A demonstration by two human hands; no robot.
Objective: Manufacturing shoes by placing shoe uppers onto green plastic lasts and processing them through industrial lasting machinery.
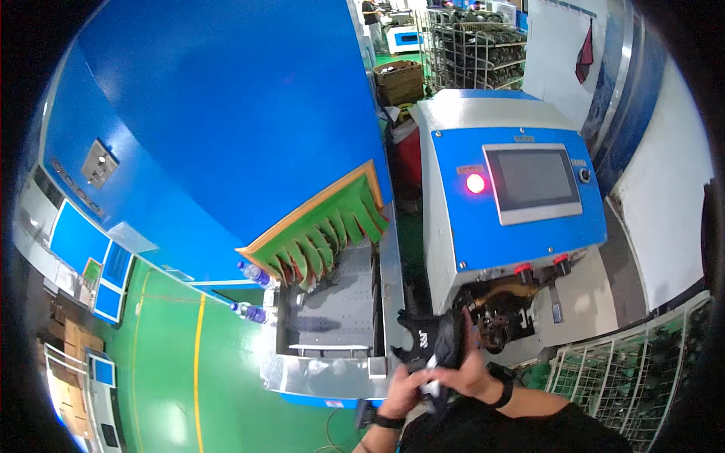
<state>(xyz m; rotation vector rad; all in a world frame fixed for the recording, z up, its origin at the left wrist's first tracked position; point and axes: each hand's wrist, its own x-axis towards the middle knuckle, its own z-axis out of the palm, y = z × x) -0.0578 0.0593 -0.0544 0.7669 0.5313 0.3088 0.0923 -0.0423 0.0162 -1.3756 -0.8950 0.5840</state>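
Both of my hands hold a black shoe upper with a small white marking, in front of the conveyor's metal end. My left hand grips its lower edge with bent fingers. Along its right side, my right hand is closed round it, with the thumb across a pale strip. Part of the upper is hidden behind my fingers. Just right of my right hand is the dark metal mechanism of a machine with a blue control panel. Dark bands circle both wrists.
A conveyor bed runs under a green strip curtain into a large blue housing. Two purple-capped bottles, one upper and one lower, lie at its left edge. A wire rack with dark items stands at lower right.
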